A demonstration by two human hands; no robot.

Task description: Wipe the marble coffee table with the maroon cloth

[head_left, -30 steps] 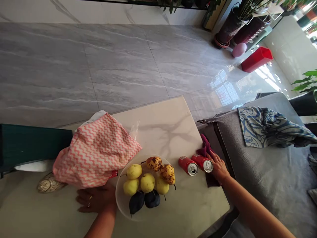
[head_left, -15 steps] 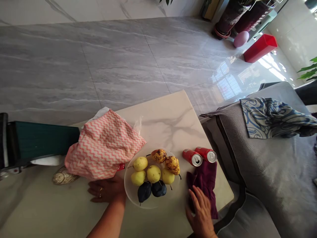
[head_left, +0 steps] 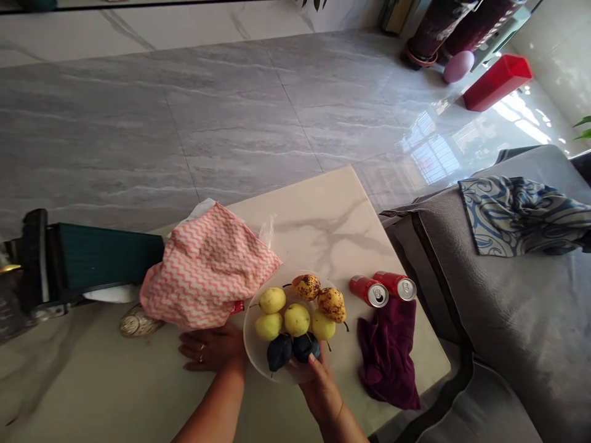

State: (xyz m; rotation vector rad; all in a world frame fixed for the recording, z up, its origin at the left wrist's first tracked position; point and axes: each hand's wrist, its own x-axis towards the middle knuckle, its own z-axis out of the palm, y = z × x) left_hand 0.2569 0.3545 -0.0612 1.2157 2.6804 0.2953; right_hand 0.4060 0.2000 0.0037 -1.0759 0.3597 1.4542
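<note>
A clear round plate (head_left: 253, 352) on the table bears several yellow-green pears (head_left: 297, 320), two brown-spotted yellow pears (head_left: 331, 304) and two blue-black fruits (head_left: 279, 352). At its near right rim, my right hand (head_left: 323, 394) is closed on the plate. The thumb lies over the rim by the right dark fruit, and the fingers show faintly through the plate from below. My left hand (head_left: 210, 349) rests flat and open on the tabletop left of the plate, a ring on one finger. Just beyond it lies a pink-and-white zigzag cloth (head_left: 207, 271).
Two red drink cans (head_left: 369, 291) stand at the right, one with its top opened, beside a crumpled purple cloth (head_left: 390, 354). A dark green box (head_left: 111, 255) and a patterned pale object (head_left: 138, 321) are at the left. The grey sofa (head_left: 521, 307) borders the table's right side.
My right hand has moved left from the purple cloth to the plate's near rim and taken hold there. My left hand stays flat on the table. The view has shifted slightly.
</note>
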